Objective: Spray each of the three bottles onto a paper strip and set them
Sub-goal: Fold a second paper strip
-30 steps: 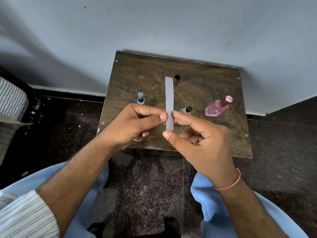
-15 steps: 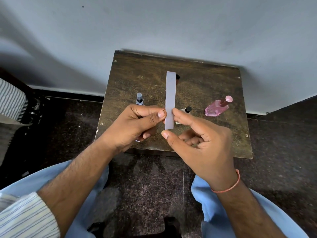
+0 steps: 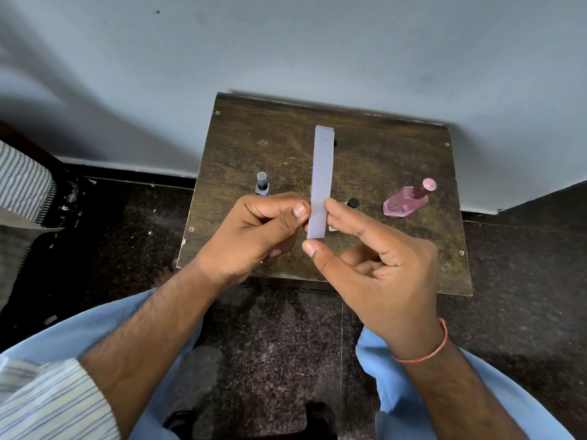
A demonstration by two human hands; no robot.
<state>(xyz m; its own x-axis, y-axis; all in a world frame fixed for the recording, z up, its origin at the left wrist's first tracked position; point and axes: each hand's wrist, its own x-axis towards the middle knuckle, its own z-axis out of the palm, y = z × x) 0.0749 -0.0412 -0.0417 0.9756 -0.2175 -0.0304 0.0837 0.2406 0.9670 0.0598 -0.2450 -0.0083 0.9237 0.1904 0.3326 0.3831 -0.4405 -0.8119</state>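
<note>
Holding the paper strip (image 3: 321, 182) up in front of you, you have it low down, near its 6 o'clock end. Your left hand (image 3: 254, 236) pinches it there between thumb and curled fingers. Your right hand (image 3: 378, 268) touches the other edge with a straight first finger. Its thumb sits just below the strip's bottom end, and I cannot tell if the thumb touches the paper.

The strip's long side runs from 6 o'clock up to 12 o'clock, over the middle of the small wooden table (image 3: 413, 249). Most of it sticks up free above your fingers. That free top part is likely where the spray should land.

The strip is pale purple-grey, thin, flat and straight. At the top it looks like more than one strip stacked together.

The bottles wait on the table. The dark-capped bottle (image 3: 262, 185) stands at 9 o'clock from the strip, just past your left hand. The pink bottle (image 3: 408, 201) stands at 3 o'clock, nearer your right hand. A small black-capped bottle (image 3: 352, 203) peeks out just behind your right first finger. Your right hand has the looser hold, so I think it is the one to reach for a bottle.
</note>
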